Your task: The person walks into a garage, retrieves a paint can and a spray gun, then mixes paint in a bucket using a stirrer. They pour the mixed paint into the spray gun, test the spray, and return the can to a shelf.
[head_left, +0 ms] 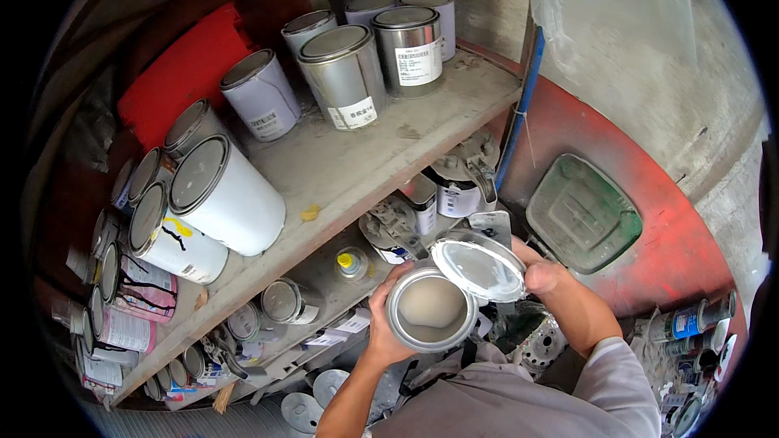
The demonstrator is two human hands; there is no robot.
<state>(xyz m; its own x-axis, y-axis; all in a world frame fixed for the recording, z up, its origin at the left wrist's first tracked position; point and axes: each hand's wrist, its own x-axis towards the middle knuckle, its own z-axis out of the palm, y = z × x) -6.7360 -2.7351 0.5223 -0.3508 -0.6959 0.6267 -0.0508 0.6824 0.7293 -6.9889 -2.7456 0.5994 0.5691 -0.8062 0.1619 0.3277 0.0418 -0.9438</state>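
Observation:
My left hand (pixel 383 316) is wrapped round the side of an open metal paint can (pixel 431 346), held up in front of my chest. Inside the can is a pale beige-grey surface, partly shaded; I cannot tell how deep it is. In my right hand (pixel 542 269) is a round paint can lid (pixel 480 268), gripped at its edge between thumb and fingers. The lid is tilted above the can's right rim, and its whitish, smeared face shows. Whether lid and rim touch, I cannot tell.
A dusty upper shelf (pixel 349 170) carries several closed paint cans, including a large white can (pixel 227 199) and a grey can (pixel 341 81). Below, a lower shelf holds a yellow-capped container (pixel 351 264) and more cans. A green-edged plastic lid or tray (pixel 583 212) rests against the red panel.

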